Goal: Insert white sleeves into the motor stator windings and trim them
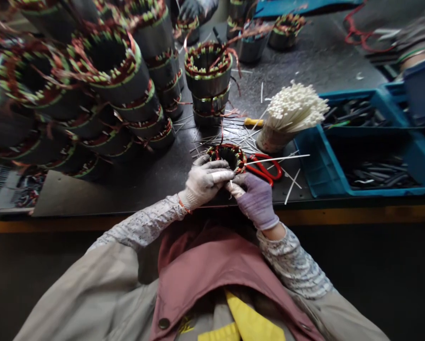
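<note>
A small motor stator, with copper windings and a green-lined rim, stands on the dark table before me. My left hand, in a white glove, curls around its left and near side. At the near right side is my right hand, in a purple glove, with thumb and fingers pinched together; what lies between them is hidden. A stiff white cord sticks out to the right from the stator's rim. Red-handled scissors lie just right of the stator, partly under that cord.
Stacked stators fill the left; another stack stands beyond my hands. A bundle of white cords rises from a pot, near a yellow-handled tool. Blue bins at right hold black pieces. Other people's gloved hands show at the far side.
</note>
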